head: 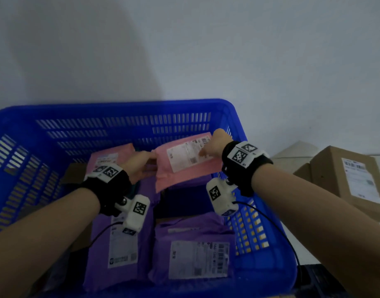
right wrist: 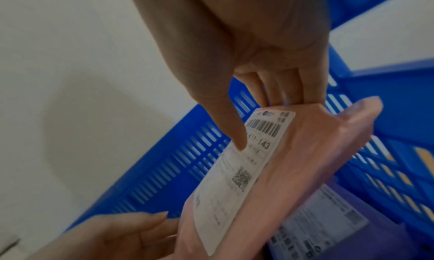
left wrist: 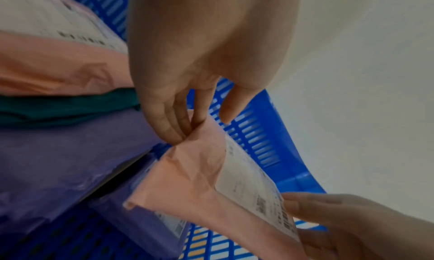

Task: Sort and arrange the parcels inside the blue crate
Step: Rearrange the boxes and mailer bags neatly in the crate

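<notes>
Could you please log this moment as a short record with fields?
held parcel: pink parcel, label up, lifted above the purple ones
left hand: pinches its left edge
right hand: grips its right end, thumb on the label
crate: blue, slotted walls
also inside: second pink parcel at back left, two purple parcels in front
outside: cardboard box at right

Pink parcel (head: 186,166), white label up, tilted, raised above others in far right of blue crate (head: 23,160); second pink parcel (head: 110,157) far left; two purple parcels (head: 193,252) flat, near side.
</notes>
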The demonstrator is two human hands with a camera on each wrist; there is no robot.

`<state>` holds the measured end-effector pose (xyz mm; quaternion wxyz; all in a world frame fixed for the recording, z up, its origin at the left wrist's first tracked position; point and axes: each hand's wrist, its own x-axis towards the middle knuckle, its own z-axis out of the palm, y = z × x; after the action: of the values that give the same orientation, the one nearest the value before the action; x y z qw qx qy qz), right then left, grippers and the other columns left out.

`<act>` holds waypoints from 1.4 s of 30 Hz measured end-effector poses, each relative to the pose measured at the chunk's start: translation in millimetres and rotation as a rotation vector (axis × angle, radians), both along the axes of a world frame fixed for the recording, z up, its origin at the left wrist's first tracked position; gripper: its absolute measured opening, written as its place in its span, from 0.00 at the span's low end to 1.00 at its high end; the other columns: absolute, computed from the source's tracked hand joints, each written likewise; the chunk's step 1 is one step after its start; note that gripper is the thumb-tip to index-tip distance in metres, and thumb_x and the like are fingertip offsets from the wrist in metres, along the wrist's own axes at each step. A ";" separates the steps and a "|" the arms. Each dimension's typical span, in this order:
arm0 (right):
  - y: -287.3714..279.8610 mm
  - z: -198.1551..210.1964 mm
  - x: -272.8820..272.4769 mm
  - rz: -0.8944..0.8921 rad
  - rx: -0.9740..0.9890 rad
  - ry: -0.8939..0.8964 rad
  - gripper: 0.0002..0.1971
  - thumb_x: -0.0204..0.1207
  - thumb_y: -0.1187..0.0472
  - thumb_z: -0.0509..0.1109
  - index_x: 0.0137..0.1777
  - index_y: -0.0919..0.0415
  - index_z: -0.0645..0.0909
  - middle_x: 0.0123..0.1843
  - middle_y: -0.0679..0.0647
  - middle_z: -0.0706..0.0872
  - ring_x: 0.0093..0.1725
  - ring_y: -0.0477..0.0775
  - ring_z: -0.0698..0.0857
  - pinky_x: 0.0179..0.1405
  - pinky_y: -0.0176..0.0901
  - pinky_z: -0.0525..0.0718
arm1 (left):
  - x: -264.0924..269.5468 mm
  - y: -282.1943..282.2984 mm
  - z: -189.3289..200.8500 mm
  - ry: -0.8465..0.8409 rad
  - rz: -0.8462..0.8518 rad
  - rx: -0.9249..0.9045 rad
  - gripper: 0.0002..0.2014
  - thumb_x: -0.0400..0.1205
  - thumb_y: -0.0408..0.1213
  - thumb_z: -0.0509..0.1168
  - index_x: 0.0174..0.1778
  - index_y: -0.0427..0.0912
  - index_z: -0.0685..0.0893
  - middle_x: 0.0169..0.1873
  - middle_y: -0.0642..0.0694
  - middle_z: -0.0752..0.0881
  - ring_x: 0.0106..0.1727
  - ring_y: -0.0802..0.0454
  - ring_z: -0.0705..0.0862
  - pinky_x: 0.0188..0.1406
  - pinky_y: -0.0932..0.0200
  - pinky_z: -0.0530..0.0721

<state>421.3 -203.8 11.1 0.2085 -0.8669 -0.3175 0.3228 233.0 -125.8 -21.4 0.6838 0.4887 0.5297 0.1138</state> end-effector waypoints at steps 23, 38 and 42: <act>43.1 -130.9 5.7 -0.064 -0.398 -0.023 0.44 0.75 0.62 0.71 0.83 0.62 0.45 0.73 0.68 0.73 0.70 0.67 0.76 0.66 0.56 0.78 | 64.6 28.2 -77.5 -0.021 0.062 -0.362 0.19 0.87 0.52 0.50 0.58 0.42 0.78 0.51 0.40 0.84 0.40 0.46 0.81 0.39 0.59 0.79; 46.8 -108.7 8.1 0.058 -0.300 -0.027 0.29 0.76 0.62 0.70 0.75 0.69 0.67 0.70 0.64 0.78 0.68 0.62 0.79 0.63 0.46 0.78 | 50.0 28.9 -50.8 0.001 -0.024 -0.268 0.18 0.87 0.55 0.50 0.54 0.47 0.79 0.47 0.45 0.88 0.48 0.50 0.86 0.46 0.57 0.83; 41.0 -81.6 2.1 0.133 -0.257 -0.010 0.28 0.77 0.61 0.70 0.74 0.71 0.68 0.72 0.64 0.76 0.70 0.62 0.77 0.63 0.46 0.77 | 32.3 29.2 -34.5 0.017 -0.114 -0.173 0.29 0.85 0.56 0.53 0.76 0.39 0.70 0.73 0.38 0.72 0.73 0.40 0.72 0.74 0.44 0.70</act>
<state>423.4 -162.9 -70.5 0.0725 -0.8651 -0.3314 0.3693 265.3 -96.6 -55.8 0.7245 0.4580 0.5146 0.0246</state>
